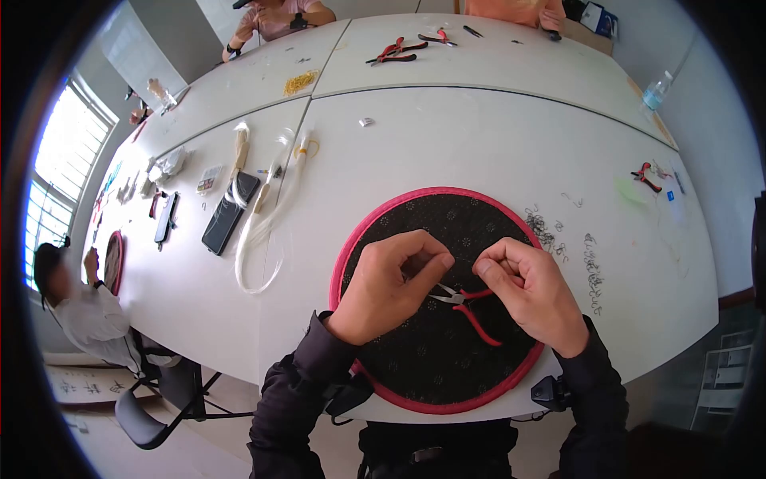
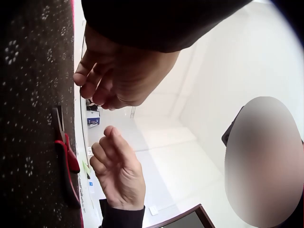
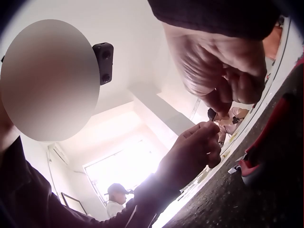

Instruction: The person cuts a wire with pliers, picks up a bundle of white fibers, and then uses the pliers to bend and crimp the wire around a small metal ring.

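Above a round black mat (image 1: 423,375) with a pink rim, my left hand (image 1: 387,279) and right hand (image 1: 536,294) face each other, fingertips a short gap apart. Each thumb presses against its curled forefinger in a pinch. Whatever the fingertips hold is too fine to make out, so I cannot tell its kind. Under the hands, red-handled pliers (image 1: 479,326) lie on the mat, with their metal jaws toward the left hand. The left wrist view shows the pliers (image 2: 66,166) below both hands. To the right of the mat lie small dark wire curls (image 1: 593,275).
Left of the mat are a black phone (image 1: 230,215) and bundles of clear strands (image 1: 254,247). More pliers (image 1: 395,52) and a gold pile (image 1: 300,82) lie farther back. Another pair of pliers (image 1: 646,177) is at the right. Other people sit around the table.
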Action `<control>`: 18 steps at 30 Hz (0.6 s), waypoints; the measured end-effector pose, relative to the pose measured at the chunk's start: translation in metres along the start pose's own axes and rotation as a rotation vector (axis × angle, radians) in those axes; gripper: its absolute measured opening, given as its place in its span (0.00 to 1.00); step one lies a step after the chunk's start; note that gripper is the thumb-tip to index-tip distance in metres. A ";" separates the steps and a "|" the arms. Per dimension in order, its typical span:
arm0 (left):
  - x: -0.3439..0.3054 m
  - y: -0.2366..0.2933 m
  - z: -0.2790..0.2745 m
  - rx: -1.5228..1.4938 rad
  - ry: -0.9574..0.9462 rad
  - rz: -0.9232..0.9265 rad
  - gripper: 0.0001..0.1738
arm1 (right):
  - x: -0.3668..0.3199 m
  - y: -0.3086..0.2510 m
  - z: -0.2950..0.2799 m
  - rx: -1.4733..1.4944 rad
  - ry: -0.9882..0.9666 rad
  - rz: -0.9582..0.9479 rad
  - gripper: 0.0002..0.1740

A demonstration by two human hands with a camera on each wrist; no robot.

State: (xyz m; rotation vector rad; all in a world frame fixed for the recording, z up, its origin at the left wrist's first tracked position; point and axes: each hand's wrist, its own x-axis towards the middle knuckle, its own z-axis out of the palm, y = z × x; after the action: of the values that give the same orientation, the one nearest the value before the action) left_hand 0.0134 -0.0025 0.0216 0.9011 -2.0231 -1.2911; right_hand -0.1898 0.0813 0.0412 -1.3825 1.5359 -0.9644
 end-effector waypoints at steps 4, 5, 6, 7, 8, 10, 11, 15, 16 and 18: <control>0.028 0.010 -0.014 0.202 -0.063 -0.041 0.10 | -0.002 -0.003 -0.003 0.083 0.057 0.023 0.12; 0.041 0.007 -0.018 0.284 -0.039 0.002 0.10 | -0.002 -0.001 -0.001 0.121 0.065 0.030 0.12; 0.057 0.003 -0.019 0.356 -0.002 0.040 0.11 | -0.002 0.000 0.000 0.156 0.071 0.036 0.12; 0.073 -0.003 -0.020 0.427 0.037 0.079 0.11 | -0.002 0.003 0.001 0.139 0.075 0.022 0.12; 0.092 -0.014 -0.022 0.493 0.015 0.104 0.12 | -0.002 0.006 0.002 0.121 0.081 0.005 0.12; 0.127 -0.046 -0.020 0.618 0.032 0.152 0.13 | 0.000 0.011 0.004 0.113 0.092 -0.012 0.11; 0.144 -0.065 -0.018 0.678 0.070 0.175 0.13 | 0.000 0.013 0.004 0.115 0.109 -0.030 0.11; 0.190 -0.079 -0.003 0.830 0.096 0.132 0.14 | 0.001 0.015 0.000 0.104 0.154 -0.062 0.09; 0.201 -0.079 0.002 0.802 0.024 0.124 0.15 | 0.001 0.015 -0.001 0.112 0.166 -0.070 0.09; 0.216 -0.076 0.016 0.685 -0.030 0.207 0.16 | 0.000 0.015 0.000 0.130 0.175 -0.080 0.09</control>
State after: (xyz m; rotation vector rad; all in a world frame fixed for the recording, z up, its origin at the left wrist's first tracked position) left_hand -0.1131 -0.1866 -0.0312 0.9192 -2.5510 -0.4894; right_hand -0.1953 0.0832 0.0274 -1.3039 1.5240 -1.2405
